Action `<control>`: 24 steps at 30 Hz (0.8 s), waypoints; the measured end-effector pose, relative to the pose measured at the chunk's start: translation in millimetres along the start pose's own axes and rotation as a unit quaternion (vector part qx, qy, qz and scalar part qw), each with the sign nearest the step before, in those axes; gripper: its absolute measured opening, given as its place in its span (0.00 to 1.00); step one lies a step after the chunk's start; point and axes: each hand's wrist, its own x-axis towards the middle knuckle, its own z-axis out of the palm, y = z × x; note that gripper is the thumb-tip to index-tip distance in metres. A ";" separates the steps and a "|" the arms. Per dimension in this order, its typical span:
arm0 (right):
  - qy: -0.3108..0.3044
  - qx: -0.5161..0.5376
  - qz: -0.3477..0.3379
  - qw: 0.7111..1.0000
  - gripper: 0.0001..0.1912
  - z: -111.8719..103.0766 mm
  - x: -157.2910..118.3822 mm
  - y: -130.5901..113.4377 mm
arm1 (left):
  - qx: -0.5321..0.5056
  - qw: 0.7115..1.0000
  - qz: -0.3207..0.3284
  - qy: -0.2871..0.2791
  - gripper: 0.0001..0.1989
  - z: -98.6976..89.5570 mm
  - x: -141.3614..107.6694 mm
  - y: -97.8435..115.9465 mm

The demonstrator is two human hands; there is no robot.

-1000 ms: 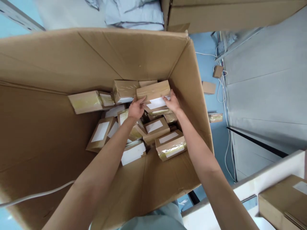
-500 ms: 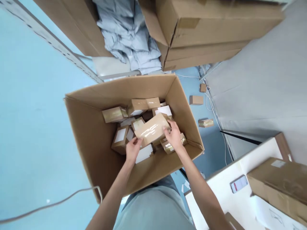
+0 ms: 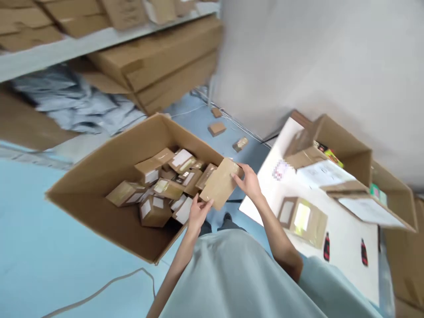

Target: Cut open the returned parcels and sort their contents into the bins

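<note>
Between my two hands is a small brown cardboard box [image 3: 221, 183], tilted, with shiny tape at its upper end. My left hand [image 3: 198, 214] pinches its lower left corner. On its upper right end, my right hand [image 3: 247, 182] has thumb and fingers closed. The held box is over the right rim of a large open carton [image 3: 96, 157]. Inside that carton lie several small taped boxes, among them a box with white labels [image 3: 155, 211] and a box with yellowish tape [image 3: 168, 189].
To the right stands a white table [image 3: 351, 278] bearing a taped box [image 3: 304, 221], open cartons [image 3: 347, 137] and two red-and-black tools [image 3: 327, 247]. Small boxes [image 3: 217, 128] lie on the blue floor by the wall. Shelving [image 3: 79, 46] with cartons and grey bags is at upper left.
Both hands have lifted the small box from above the carton's contents to its right rim. My view has turned right, bringing more of the white table into sight.
</note>
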 end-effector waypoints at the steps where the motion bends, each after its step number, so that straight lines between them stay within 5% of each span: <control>1: 0.007 -0.005 0.019 1.000 0.25 -12.5 -13.3 13.5 | 0.019 1.000 -0.004 -0.019 0.55 15.1 -3.1 -2.9; 8: 0.071 -0.034 0.161 0.984 0.33 -77.5 -119.4 141.6 | 0.177 0.963 -0.037 -0.199 0.54 140.7 -30.2 -51.4; 15: 0.021 -0.036 0.203 0.978 0.37 -139.2 -207.8 270.8 | 0.241 0.943 -0.081 -0.217 0.48 286.3 -76.5 -138.1; 19: 0.045 -0.023 0.219 0.974 0.40 -161.6 -278.8 314.8 | 0.280 0.936 0.000 -0.213 0.41 323.2 -89.2 -153.8; 24: 0.068 -0.028 0.307 0.949 0.55 -156.0 -380.4 331.5 | 0.383 0.889 0.087 -0.237 0.37 349.4 -78.6 -142.6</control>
